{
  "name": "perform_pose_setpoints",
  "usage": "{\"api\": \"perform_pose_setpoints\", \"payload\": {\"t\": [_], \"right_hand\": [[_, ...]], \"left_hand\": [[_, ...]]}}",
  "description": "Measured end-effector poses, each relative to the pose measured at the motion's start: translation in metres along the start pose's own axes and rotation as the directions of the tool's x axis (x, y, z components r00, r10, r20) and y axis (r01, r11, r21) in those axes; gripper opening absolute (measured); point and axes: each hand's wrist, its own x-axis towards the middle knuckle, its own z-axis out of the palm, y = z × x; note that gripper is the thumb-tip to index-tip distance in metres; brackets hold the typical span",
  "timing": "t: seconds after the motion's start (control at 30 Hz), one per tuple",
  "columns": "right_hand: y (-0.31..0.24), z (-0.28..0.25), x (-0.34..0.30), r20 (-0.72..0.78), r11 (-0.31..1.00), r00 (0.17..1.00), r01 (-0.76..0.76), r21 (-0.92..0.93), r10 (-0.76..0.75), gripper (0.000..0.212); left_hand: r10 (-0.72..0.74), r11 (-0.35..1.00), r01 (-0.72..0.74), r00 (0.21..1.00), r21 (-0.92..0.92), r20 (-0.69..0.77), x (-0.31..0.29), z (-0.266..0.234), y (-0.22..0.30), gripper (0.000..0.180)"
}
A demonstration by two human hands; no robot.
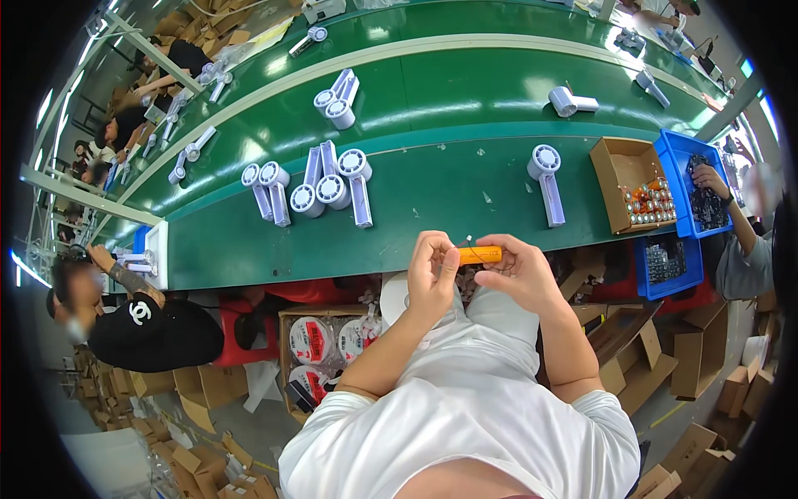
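An orange cylindrical battery (480, 254) lies sideways between my two hands, just off the table's near edge. My left hand (434, 279) is closed in a pinch at the battery's left end, where a thin dark wire and a small white connector stick up. On the other end, my right hand (525, 273) grips the battery between thumb and fingers. Beyond my right hand a pale lilac handheld fan (545, 187) rests on the green table, its handle trough pointing toward me. Several more such fans (333, 190) stand grouped to the left.
At the right, a cardboard box (614, 187) holds several orange batteries. Blue bins (687, 224) with dark parts adjoin it, and a co-worker's hand (709, 181) reaches into one. More fans sit on the green belt (465, 91) behind. Another person in a black cap (158, 328) works at the left.
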Motion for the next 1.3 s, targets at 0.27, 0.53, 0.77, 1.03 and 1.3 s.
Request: {"api": "perform_pose_setpoints", "payload": {"t": [0.27, 0.53, 0.77, 1.03, 1.3], "right_hand": [[-0.010, -0.004, 0.000, 0.105, 0.826, 0.993, 0.097, -0.555, -0.047, 0.025], [0.019, -0.029, 0.003, 0.028, 0.967, 0.993, -0.121, 0.226, 0.118, 0.026], [0.023, -0.047, 0.003, 0.009, 0.804, 1.000, 0.003, 0.595, -0.011, 0.033], [-0.002, -0.030, 0.002, -0.077, 0.843, 0.992, 0.126, 0.523, -0.100, 0.028], [-0.017, -0.004, -0.013, -0.152, 0.926, 0.968, 0.238, 0.293, -0.201, 0.012]], "left_hand": [[-0.188, 0.982, 0.184, 0.956, 0.037, 0.224, 0.006, -0.013, -0.002, 0.011], [-0.237, 0.945, 0.220, 0.970, -0.242, -0.045, -0.011, -0.022, -0.002, 0.018], [-0.459, 0.166, -0.099, 0.873, 0.981, 0.165, -0.099, -0.054, -0.060, 0.072], [-0.483, 0.169, -0.178, 0.842, 0.970, 0.238, -0.070, -0.048, -0.029, 0.088], [-0.191, 0.902, 0.330, 0.883, -0.278, 0.429, -0.022, -0.026, 0.032, 0.094]]}}
